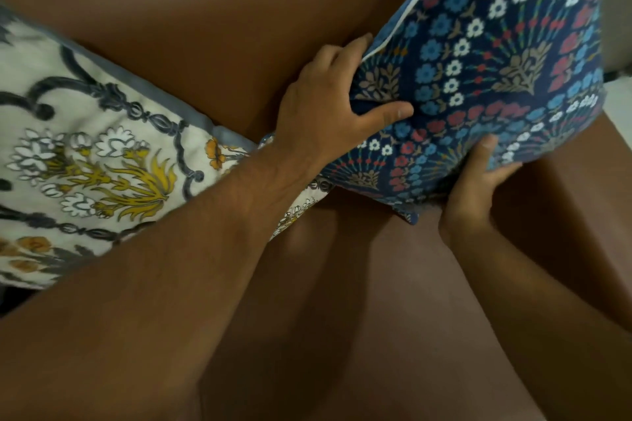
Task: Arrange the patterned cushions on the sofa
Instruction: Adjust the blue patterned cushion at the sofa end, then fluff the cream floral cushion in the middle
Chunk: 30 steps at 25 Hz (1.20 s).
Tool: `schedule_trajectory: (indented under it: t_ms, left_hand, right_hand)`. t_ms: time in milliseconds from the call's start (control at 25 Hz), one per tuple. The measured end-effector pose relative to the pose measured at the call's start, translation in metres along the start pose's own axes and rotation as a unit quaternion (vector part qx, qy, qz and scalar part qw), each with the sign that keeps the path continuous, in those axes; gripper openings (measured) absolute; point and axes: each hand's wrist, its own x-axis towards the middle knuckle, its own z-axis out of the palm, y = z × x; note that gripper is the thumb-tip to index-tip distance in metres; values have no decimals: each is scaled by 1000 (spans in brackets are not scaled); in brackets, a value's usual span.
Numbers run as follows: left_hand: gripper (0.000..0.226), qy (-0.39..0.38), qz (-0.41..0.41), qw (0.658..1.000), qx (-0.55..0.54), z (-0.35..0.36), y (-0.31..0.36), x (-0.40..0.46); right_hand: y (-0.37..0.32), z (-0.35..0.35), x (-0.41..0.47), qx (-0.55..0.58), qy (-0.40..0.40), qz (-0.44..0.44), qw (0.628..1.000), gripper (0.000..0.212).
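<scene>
A navy blue cushion (496,72) with blue, white and red flowers and white piping stands tilted at the right, against the brown sofa's backrest (205,10). My left hand (331,102) grips its left edge, thumb pressed on the front face. My right hand (475,188) holds its lower edge from underneath, thumb on the front. A cream cushion (85,154) with a grey scroll pattern, yellow plants and a grey-blue border leans on the backrest at the left, partly hidden behind my left forearm.
The brown leather seat (359,318) fills the lower middle of the view. The sofa's right armrest (581,198) rises just beside the navy cushion. A pale floor strip (619,92) shows at the far right.
</scene>
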Motion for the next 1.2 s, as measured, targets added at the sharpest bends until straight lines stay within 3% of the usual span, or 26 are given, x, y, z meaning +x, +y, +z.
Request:
schedule_trajectory:
  t_ms: [80, 160, 280, 400, 480, 560, 640, 760, 840, 1080, 1200]
  left_hand:
    - [90, 36, 31, 998, 40, -18, 12, -19]
    - [73, 90, 81, 991, 63, -46, 21, -47]
    - [58, 202, 99, 967, 122, -111, -9, -99]
    - [56, 293, 55, 938, 176, -193, -96, -157]
    - [67, 255, -6, 951, 176, -231, -157, -183]
    - [86, 154, -59, 977, 135, -239, -200, -197]
    - [98, 103, -59, 990, 77, -233, -219, -202]
    - [85, 140, -10, 989, 45, -228, -229, -193]
    - [81, 158, -7, 986, 49, -229, -230, -186]
    - [95, 172, -33, 982, 66, -222, -237, -194]
    - [98, 192, -71, 976, 75, -217, -244, -182]
  right_hand:
    - [9, -9, -35, 28, 16, 30, 999, 127]
    - [26, -2, -84, 35, -18, 85, 996, 119]
    - [58, 32, -172, 15, -194, 230, 954, 114]
    - [82, 81, -226, -21, -309, 262, 914, 120]
    - [91, 120, -244, 14, -290, 253, 923, 126]
    - [100, 151, -257, 48, -223, 259, 938, 126]
    - [111, 166, -268, 52, -186, 250, 949, 108]
    - [124, 175, -276, 54, -187, 226, 955, 90]
    - [126, 179, -271, 43, -188, 222, 956, 93]
    - [130, 168, -260, 14, -113, 160, 981, 92]
    - [120, 202, -233, 52, -126, 138, 981, 96]
